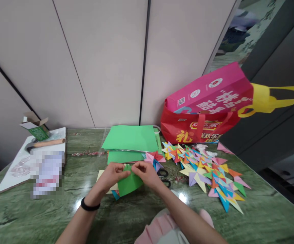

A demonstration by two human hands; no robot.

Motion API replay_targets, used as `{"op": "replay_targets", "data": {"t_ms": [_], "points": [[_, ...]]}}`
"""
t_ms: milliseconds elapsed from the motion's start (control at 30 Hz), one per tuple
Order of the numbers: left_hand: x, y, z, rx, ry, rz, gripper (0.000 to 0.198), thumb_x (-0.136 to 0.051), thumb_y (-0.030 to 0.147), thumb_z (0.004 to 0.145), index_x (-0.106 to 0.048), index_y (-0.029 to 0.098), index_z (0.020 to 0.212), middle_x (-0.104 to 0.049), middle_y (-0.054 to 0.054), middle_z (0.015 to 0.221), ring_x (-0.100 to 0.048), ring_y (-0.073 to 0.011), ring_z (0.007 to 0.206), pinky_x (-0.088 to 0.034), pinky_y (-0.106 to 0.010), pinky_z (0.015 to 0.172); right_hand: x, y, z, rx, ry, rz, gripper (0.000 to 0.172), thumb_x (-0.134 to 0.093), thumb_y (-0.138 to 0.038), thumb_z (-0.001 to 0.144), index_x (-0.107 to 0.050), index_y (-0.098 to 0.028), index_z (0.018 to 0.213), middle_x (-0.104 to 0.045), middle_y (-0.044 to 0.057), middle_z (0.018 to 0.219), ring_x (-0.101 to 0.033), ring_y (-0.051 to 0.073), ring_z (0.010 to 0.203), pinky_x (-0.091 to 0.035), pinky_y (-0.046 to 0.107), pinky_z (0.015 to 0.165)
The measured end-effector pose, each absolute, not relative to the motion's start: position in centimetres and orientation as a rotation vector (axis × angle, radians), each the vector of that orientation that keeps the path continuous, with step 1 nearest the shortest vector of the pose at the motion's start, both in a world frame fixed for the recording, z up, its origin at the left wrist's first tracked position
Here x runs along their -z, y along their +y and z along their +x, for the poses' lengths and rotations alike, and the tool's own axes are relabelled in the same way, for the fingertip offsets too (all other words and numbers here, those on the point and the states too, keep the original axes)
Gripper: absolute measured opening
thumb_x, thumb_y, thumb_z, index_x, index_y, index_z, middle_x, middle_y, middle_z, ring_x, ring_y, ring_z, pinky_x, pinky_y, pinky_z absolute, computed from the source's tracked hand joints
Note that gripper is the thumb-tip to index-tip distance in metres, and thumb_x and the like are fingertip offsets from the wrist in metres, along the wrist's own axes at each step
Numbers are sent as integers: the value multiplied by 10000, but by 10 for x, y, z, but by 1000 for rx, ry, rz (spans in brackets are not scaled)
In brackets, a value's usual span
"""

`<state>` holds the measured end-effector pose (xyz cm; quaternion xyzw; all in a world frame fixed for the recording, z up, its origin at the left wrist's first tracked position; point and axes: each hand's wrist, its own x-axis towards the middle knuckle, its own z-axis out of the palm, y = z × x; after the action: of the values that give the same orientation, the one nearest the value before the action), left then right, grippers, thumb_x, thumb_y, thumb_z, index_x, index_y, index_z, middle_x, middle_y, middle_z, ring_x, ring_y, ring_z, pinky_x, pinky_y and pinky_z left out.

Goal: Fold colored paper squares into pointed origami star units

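A green sheet of folding paper [129, 185] is held up between both hands, its top edge creased into a small peak. My left hand [115, 174] pinches its upper left part, fingers closed. On the upper right part, my right hand [147, 172] pinches it too, fingertips close to the left ones. Beneath and behind lie pale yellow paper [100, 175] and a bit of blue paper [115, 195], partly covered. Just beyond the right hand sit folded pink, red and blue paper pieces [154, 158] and black-handled scissors [163, 173], whose blades are hidden.
Stacked green paper [131, 137] lies at the back by the wall. Many colourful folded paper stars [200, 166] cover the right side, before red and pink bags [200, 125]. At left, a white board [12, 176] bears a hammer [46, 143] and a small open box [38, 132].
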<state>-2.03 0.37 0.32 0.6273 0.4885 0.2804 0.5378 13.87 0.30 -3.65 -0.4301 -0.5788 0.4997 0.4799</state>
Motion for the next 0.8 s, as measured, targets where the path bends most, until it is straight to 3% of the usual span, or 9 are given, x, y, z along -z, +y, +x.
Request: {"op": "replay_targets", "data": {"t_ms": [367,567,800], "points": [[-5,4,-23,-703,1139,1381,313,-700,407,576,-550,142,502,-480,31,450,-426,-102,457,-301,-206,436,34,2,142,-1275,-1283,-1080,222,-686,-367,616,-654,-149,634,-596,-6,567,-469,109,510,-343,228,503],[-7,7,-25,-806,1192,1234,357,-721,387,534,-467,152,449,-426,66,427,-355,-63,433,-259,-188,435,37,5,142,-1238,-1294,-1074,213,-634,-364,662,-621,-156,618,-561,-23,562,-463,105,527,-345,220,508],[-7,7,-25,-795,1194,1217,342,-738,378,512,-493,145,469,-450,66,438,-376,-65,435,-282,-192,447,40,5,141,-1247,-1289,-1081,213,-623,-367,675,-614,-157,641,-576,-14,590,-481,111,545,-368,226,521]]}}
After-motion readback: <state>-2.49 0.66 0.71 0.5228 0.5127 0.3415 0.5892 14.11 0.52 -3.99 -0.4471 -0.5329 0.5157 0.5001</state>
